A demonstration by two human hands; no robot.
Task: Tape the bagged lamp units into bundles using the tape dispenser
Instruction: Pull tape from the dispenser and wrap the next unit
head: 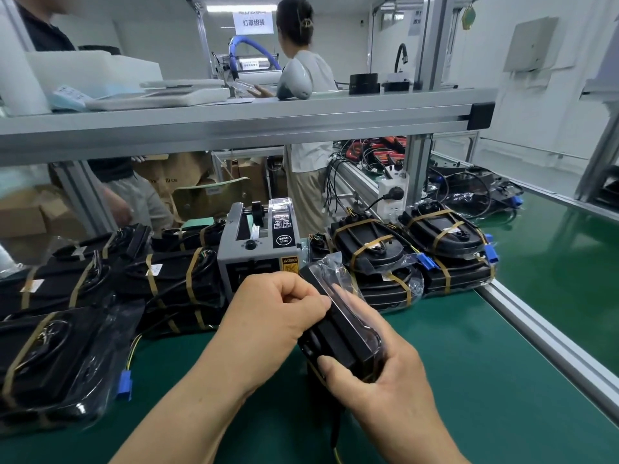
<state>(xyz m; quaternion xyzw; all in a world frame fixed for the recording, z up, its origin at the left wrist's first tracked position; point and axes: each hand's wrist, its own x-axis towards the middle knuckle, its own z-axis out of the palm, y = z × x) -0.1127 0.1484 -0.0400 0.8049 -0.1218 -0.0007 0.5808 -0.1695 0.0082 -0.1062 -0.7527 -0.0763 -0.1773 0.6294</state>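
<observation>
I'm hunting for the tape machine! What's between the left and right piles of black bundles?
The grey tape dispenser stands between the left bundles and right bundles, seen in the head view.

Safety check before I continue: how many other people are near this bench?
2. One person stands beyond the shelf, centre, back turned; another person is at far left, cut off by the frame edge. Others may be hidden.

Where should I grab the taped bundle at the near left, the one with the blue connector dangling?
Probably by its black body, from above, grip spanning the bundle next to a tape band, where the stack is bound tight. Skip the blue connector: it hangs loose on thin wires at its right end.
</observation>
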